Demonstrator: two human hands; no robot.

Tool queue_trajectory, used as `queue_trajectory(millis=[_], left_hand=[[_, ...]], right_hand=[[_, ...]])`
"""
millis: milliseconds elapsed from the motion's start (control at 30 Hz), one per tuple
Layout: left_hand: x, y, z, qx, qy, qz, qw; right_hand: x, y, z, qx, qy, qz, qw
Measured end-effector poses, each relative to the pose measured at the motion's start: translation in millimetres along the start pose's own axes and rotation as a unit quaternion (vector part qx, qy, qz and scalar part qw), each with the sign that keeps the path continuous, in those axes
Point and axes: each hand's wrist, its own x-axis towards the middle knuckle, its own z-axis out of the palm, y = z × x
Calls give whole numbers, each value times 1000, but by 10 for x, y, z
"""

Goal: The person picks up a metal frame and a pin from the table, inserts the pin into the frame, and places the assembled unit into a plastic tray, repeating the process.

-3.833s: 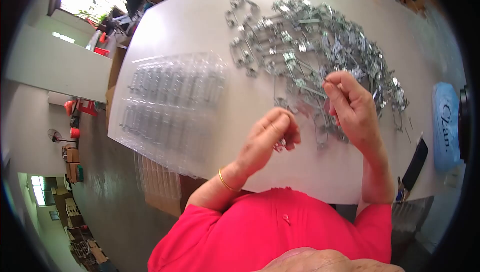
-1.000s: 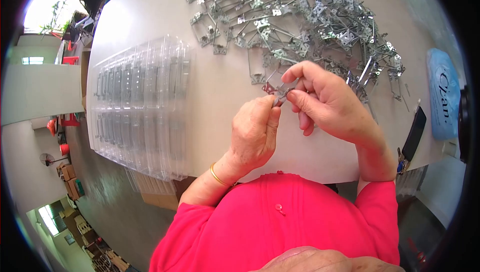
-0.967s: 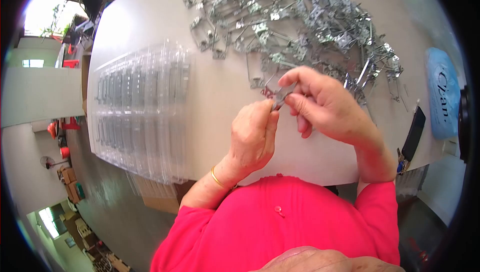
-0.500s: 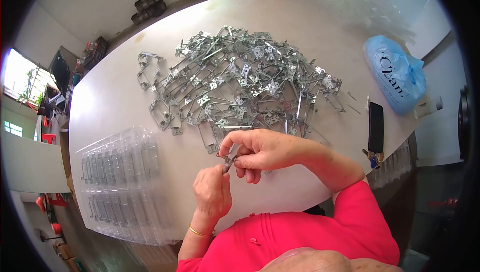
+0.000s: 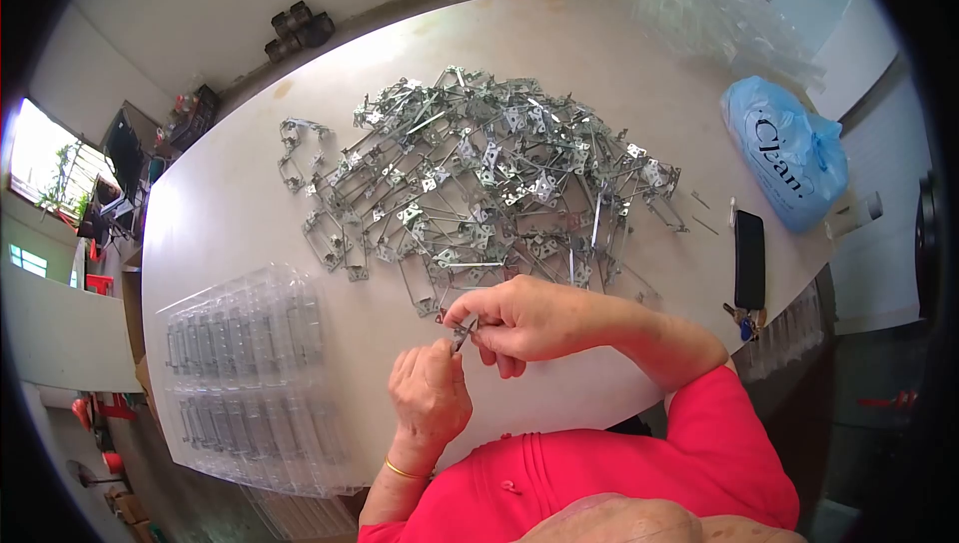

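My left hand is closed, thumb and fingers pinching the lower end of a small metal bracket. My right hand grips the upper end of the same bracket between thumb and curled index finger. Much of the piece is hidden by the fingers. Just beyond my hands lies a large tangled pile of metal brackets with thin rods and punched plates. Its near edge almost reaches my right hand.
Clear plastic trays holding rows of metal parts sit at the left. On the right are a black phone, keys and a blue plastic bag. More clear plastic lies at the far right corner.
The view has tilted slightly, so the table sits lower in it. My right index finger has bent down onto the bracket, and both hands still hold it.
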Motion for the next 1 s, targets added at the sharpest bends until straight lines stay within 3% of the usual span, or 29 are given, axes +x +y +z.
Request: queue_trajectory(millis=[433, 800, 1000], left_hand=[[25, 19, -164, 4, -1, 35, 999], [-10, 51, -231, 29, -47, 42, 998], [-14, 81, -281, 54, -84, 50, 994]], right_hand=[[55, 52, -110, 196, -102, 39, 974], [109, 105, -92, 149, -84, 74, 982], [101, 114, -69, 56, -70, 73, 993]])
